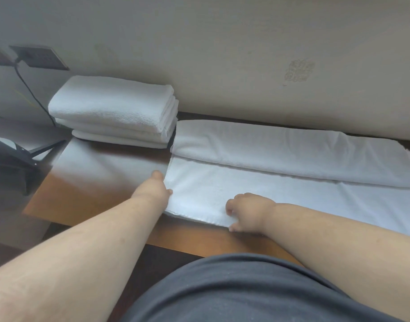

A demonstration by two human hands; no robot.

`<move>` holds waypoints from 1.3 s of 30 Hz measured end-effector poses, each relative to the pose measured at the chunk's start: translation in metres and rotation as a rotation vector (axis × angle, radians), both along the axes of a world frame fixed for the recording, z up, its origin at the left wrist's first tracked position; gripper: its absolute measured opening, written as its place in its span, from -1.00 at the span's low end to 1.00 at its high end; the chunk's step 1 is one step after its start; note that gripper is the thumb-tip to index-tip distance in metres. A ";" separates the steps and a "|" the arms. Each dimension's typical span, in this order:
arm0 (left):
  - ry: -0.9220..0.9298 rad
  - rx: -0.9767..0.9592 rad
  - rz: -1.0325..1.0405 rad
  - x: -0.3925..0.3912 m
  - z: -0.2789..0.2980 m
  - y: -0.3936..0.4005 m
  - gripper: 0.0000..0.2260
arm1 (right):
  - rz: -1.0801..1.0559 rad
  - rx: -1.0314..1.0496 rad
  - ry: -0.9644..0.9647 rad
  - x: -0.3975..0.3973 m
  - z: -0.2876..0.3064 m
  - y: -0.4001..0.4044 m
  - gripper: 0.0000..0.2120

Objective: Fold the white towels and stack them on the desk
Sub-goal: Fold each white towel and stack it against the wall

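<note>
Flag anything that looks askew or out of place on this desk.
The stack of folded towels sits unevenly: its top towel is skewed left of the ones beneath. The towel being folded has a slanted far flap and a rumpled right end. Nothing is spilled or damaged.

This looks like a hotel or guest room: a glossy wooden desk (pixel 88 194) pushed against a plain beige wall (pixel 222 54), a dark socket panel (pixel 38 57) with a cable plugged in (its black lead trails down behind the desk), and a neat stack of identical white towels (pixel 113 112), hotel-linen style.
</note>
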State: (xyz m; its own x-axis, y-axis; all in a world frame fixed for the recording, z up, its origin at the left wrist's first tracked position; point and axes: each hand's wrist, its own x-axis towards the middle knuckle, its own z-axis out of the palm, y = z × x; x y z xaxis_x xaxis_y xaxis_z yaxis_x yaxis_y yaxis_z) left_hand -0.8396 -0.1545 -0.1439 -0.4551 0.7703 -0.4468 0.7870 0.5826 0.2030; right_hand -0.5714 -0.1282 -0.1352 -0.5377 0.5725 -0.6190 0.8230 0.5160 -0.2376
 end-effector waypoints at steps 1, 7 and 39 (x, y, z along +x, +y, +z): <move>0.064 0.009 -0.029 0.003 0.000 0.000 -0.64 | -0.002 0.000 0.013 0.001 -0.001 0.001 -0.62; 0.088 -0.039 -0.613 0.028 0.002 0.011 -0.71 | -0.069 -0.047 0.038 0.006 0.005 0.011 -0.60; 0.334 0.392 -0.908 0.025 0.039 0.121 -0.94 | -0.410 -0.007 0.028 0.024 0.022 0.042 -0.61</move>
State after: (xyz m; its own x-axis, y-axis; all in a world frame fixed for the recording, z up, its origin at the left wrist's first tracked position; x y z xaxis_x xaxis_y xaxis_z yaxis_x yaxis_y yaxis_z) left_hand -0.8146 -0.0339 -0.1044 0.3132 0.9484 -0.0490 0.9471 -0.3157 -0.0580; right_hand -0.5474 -0.0858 -0.1135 -0.2829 0.7383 -0.6123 0.9531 0.1451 -0.2655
